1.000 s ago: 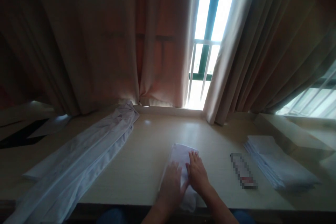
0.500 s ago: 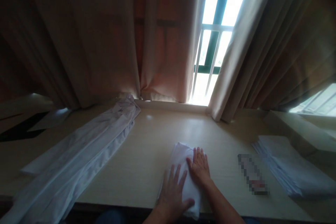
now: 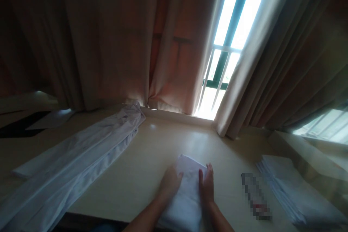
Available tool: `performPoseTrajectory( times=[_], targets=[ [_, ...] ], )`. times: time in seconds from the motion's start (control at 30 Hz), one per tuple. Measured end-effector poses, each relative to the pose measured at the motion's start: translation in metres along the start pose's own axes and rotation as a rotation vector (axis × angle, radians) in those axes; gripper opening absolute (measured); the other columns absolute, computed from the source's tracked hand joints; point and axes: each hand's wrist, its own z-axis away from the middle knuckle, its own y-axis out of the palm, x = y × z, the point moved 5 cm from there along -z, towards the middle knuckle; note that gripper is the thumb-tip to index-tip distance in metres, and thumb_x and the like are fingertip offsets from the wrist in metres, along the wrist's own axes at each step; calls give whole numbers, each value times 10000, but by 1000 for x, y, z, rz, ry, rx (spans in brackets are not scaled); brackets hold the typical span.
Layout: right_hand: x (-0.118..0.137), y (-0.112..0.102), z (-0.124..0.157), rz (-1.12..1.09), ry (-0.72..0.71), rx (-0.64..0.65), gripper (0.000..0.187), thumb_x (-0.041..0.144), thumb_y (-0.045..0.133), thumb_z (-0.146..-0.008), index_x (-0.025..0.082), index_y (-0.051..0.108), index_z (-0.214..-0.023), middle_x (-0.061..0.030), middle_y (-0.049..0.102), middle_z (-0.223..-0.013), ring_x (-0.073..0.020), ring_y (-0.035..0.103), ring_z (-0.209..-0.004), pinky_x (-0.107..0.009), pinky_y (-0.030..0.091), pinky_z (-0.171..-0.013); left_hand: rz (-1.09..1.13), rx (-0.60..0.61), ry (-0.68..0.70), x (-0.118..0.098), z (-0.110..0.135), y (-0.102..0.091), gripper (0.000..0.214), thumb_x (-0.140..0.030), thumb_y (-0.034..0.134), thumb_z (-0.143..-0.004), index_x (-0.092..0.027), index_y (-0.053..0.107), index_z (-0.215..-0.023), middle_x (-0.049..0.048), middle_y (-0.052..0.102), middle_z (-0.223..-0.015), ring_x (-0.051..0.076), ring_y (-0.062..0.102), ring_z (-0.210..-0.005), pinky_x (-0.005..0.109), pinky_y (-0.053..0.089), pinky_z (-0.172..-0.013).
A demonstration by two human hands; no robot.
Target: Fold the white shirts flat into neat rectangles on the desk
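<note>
A folded white cloth lies lengthwise in front of me at the table's near edge. My left hand, smeared by motion, is at its left side with the thumb over the top; the other fingers cannot be made out clearly. On the opposite side, my right hand holds the cloth's right edge, thumb on the near face and fingers along the outside. Both hands are closed around the cloth's sides near its far end.
Long white garments stretch across the table's left part. A stack of folded white cloths lies at the right, beside a pixelated oblong item. Brown curtains and a bright window rise behind the pale table.
My hands have gone from lying flat on the cloth to its two sides, the left one moving forward. The view has tilted and shifted slightly.
</note>
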Motion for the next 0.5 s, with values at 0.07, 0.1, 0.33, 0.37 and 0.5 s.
performPoseTrajectory(
  times=[0.07,0.1,0.33,0.37,0.5],
  targets=[
    [-22,-7,0,-56,54,-57,700,563,222,-935,22,356,-1359,-210,362,-1429,-240,302,-1348,-374,263,-1086,25,25,-39,-8,-17,-4,403,-330,528,-816,-119,556,-1158,124,605,-1180,211,550,-1097,290,385,-952],
    [-31,-11,0,-57,61,-60,686,565,238,-932,31,391,-1334,-208,399,-1402,-249,327,-1331,-376,268,-1082,37,35,-54,-11,-25,-3,372,-337,532,-816,-121,579,-1115,126,616,-1155,214,558,-1080,289,389,-939],
    [-25,-20,3,137,3,12,514,517,294,-941,126,554,-1150,-164,593,-1140,-265,510,-1110,-401,333,-993,197,87,-175,-32,-61,5,227,-370,580,-802,-151,637,-802,96,689,-838,210,636,-850,260,434,-722],
    [-21,-20,2,158,-5,10,500,512,300,-941,133,557,-1141,-159,597,-1124,-264,513,-1097,-402,336,-986,230,84,-192,-34,-63,4,221,-369,591,-802,-153,632,-774,83,684,-794,205,638,-832,252,433,-702],
    [-22,-21,-1,134,32,-16,472,499,291,-948,149,548,-1133,-133,611,-1091,-245,536,-1051,-379,356,-955,360,55,-244,-42,-62,0,282,-406,568,-852,-131,623,-831,28,649,-790,158,619,-752,266,475,-671]
  ],
)
